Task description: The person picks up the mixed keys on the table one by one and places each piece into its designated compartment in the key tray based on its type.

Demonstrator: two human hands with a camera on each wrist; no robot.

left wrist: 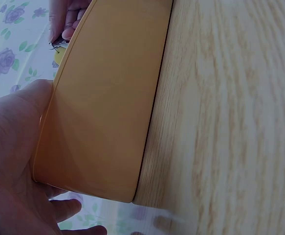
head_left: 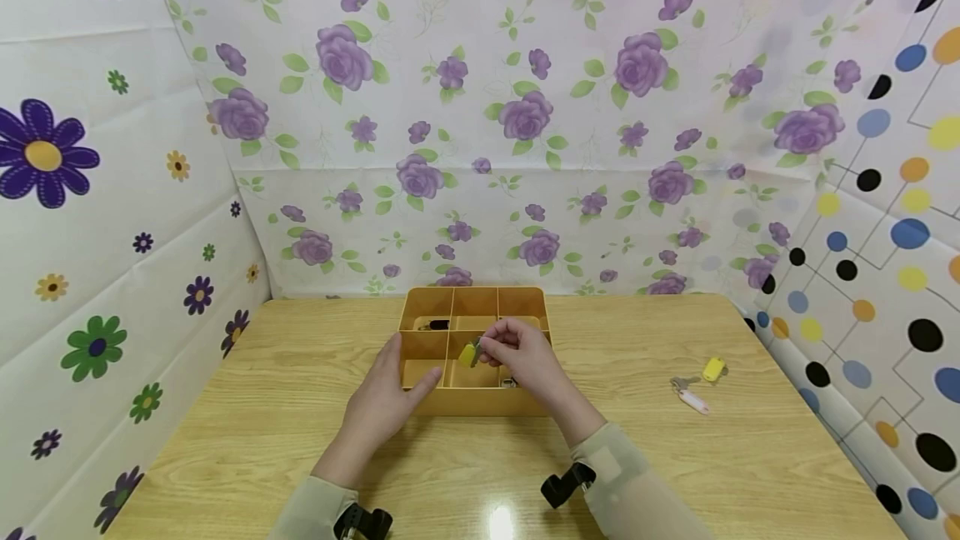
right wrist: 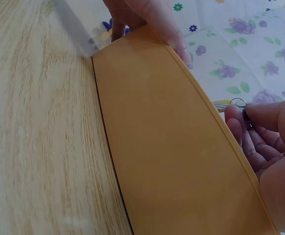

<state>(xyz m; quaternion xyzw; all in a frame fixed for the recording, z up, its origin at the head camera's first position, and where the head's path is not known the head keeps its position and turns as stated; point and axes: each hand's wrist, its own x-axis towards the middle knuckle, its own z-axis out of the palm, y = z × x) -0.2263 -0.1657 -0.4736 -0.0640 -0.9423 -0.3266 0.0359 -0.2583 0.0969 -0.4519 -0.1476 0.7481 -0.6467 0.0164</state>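
Observation:
An orange divided box (head_left: pixel 472 403) stands on the wooden table. Over its front middle compartment my right hand (head_left: pixel 528 361) pinches a key ring (right wrist: pixel 238 102) between thumb and fingers. A yellow key tag (head_left: pixel 467 355) and a metal key hang from the ring. At the box's front left corner my left hand (head_left: pixel 381 398) rests with its fingers along the left side and its thumb (left wrist: pixel 37 93) at the rim. A black-tagged item (head_left: pixel 437 325) lies in the back left compartment. Small metal pieces (head_left: pixel 508 382) show in the front right one, partly covered by my right hand.
To the right on the table (head_left: pixel 600 340) lie another yellow key tag (head_left: pixel 713 369) and a pinkish-white tag (head_left: pixel 693 402), with keys (head_left: pixel 682 383) beside them. A flowered cloth (head_left: pixel 480 140) hangs behind the box, and patterned cloths close off both sides.

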